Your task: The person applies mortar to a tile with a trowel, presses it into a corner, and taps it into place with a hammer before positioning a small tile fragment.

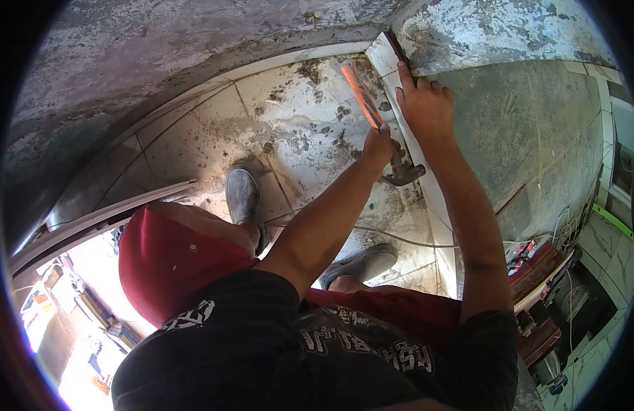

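My left hand point(380, 145) is closed around a hammer point(369, 113). Its orange handle points up and away, and its dark metal head hangs just below the hand, near the white tile strip point(414, 147). My right hand point(428, 113) rests at the strip's far end, by the wall corner. The index finger is stretched along the top edge, the thumb is to the left and the other fingers are bent. Nothing shows in that hand. The strip runs from the corner toward my body, between the stained tiled floor and a grey surface.
Rough, peeling walls point(193, 41) rise ahead. My boots point(243, 192) stand on the dirty floor tiles point(289, 130). A thin cable point(406, 241) crosses the floor and strip. Red toolboxes point(539, 267) and tangled wires lie at right, near a green level point(613, 220).
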Demonstrator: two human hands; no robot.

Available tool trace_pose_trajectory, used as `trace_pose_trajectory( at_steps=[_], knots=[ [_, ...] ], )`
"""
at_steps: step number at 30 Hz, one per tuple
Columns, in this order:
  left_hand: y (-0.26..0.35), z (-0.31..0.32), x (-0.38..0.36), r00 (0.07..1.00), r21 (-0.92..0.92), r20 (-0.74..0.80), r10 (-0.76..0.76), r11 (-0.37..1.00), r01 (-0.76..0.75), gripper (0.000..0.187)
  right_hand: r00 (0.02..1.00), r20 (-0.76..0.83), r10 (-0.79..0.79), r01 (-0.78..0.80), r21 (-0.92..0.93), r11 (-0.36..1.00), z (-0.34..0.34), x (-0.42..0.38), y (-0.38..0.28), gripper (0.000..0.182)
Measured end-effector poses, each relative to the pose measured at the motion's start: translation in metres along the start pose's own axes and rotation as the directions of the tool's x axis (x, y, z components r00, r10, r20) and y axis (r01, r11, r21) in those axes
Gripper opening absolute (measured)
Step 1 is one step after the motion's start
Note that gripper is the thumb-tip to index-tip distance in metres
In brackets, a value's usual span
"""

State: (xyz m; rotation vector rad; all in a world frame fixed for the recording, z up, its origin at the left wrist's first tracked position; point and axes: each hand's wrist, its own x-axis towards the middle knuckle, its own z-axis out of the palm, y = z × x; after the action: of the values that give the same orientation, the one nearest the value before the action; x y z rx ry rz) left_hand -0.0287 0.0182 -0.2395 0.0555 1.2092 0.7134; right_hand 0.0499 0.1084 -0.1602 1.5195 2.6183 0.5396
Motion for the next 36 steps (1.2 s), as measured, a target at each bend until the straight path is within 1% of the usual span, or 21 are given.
trace_pose_trajectory(
  at_steps=[1,4,7,10,13,16,19,22,25,28,31,34,36],
  knots=[
    [0.002,0.001,-0.002,1.0,0.001,-0.006,-0.014,1.0,0.014,0.031,1.0,-0.006,0.003,-0.003,-0.006,1.0,0.002,0.0,0.0,0.052],
    [-0.003,0.001,0.002,0.999,-0.005,-0.005,0.033,0.999,-0.033,0.031,1.0,-0.004,0.008,-0.008,0.027,1.0,0.005,0.0,0.003,0.053],
    [-0.01,0.003,0.01,0.997,-0.068,-0.021,0.071,0.995,-0.072,0.029,1.0,0.008,-0.007,0.006,0.134,0.991,0.005,0.0,0.009,0.055],
    [-0.011,0.003,0.015,0.996,-0.059,-0.002,0.088,0.994,-0.088,0.03,0.998,0.055,0.017,-0.029,0.224,0.974,-0.001,0.001,0.01,0.057],
    [-0.008,0.004,0.015,0.997,-0.044,-0.019,0.074,0.996,-0.075,0.03,0.991,0.127,0.038,-0.069,0.248,0.966,-0.001,0.004,0.011,0.059],
    [-0.003,0.003,0.011,0.996,-0.012,-0.034,0.078,0.997,-0.078,0.03,0.991,0.131,0.025,-0.056,0.239,0.969,-0.002,0.004,0.012,0.059],
    [0.0,0.001,0.015,0.99,0.094,0.137,0.039,0.994,-0.052,0.03,0.991,0.134,0.027,-0.062,0.264,0.962,-0.002,0.005,0.012,0.059],
    [0.003,0.002,0.009,0.997,0.083,0.072,0.024,0.996,-0.03,0.029,0.995,0.101,0.028,-0.052,0.25,0.967,0.002,0.004,0.012,0.058],
    [-0.003,0.001,0.008,0.991,0.106,0.084,0.106,0.988,-0.115,0.029,0.995,0.096,0.02,-0.043,0.24,0.97,0.002,0.003,0.013,0.059],
    [-0.005,0.003,-0.006,0.995,0.065,0.054,0.085,0.994,-0.088,0.029,0.996,0.083,0.023,-0.04,0.216,0.976,0.0,0.003,0.011,0.058],
    [-0.014,0.005,-0.017,0.999,-0.015,0.018,0.041,0.999,-0.04,0.029,0.998,0.059,0.027,-0.037,0.184,0.982,0.001,0.003,0.009,0.058],
    [-0.023,0.003,-0.023,0.997,-0.023,0.058,0.06,0.998,-0.059,0.028,0.995,0.1,0.028,-0.046,0.188,0.981,0.001,0.004,0.009,0.059],
    [-0.031,0.005,-0.026,0.99,-0.033,0.065,0.123,0.992,-0.121,0.027,0.995,0.094,0.023,-0.04,0.184,0.982,0.002,0.004,0.01,0.059]
  ],
)
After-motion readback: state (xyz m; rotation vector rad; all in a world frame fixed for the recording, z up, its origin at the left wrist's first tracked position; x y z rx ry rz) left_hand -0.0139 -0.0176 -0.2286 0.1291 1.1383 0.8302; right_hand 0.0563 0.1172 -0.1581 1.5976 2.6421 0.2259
